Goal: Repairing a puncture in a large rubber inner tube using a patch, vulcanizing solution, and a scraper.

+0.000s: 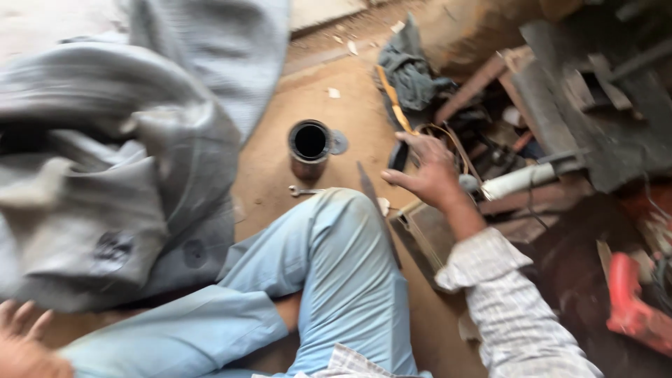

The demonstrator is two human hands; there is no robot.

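The right hand [427, 171] grips a small dark object [399, 155] — flat, black, roughly oblong — pinched between thumb and fingers at the edge of a scrap pile. Motion blur prevents identifying it further. The object sits just above the floor [273, 161], near a yellow-handled tool [392, 105] and a loop of thin wire [451, 140].

Step in hand, as judged: a pick-up from the clutter, with the arm reaching out past the raised knee [343, 231] in light blue trousers. The next move would call for a firm hold and a clear path back over the knee, since the wire lies close to the fingers and could snag.

The left hand [21, 339] appears only at the lower left corner, fingers spread wide and holding nothing, beside a large heap of grey cloth [119, 161].

Further out: a dark metal cylinder [309, 147] stands upright on the floor with its bore open to view, a small spanner [302, 190] lying just in front of it. A white pipe [521, 180] rests among rusty metal pieces to the right — a red tool [630, 308] lies at the far right edge, and a grey rag [409, 66] is bunched beyond the pile.
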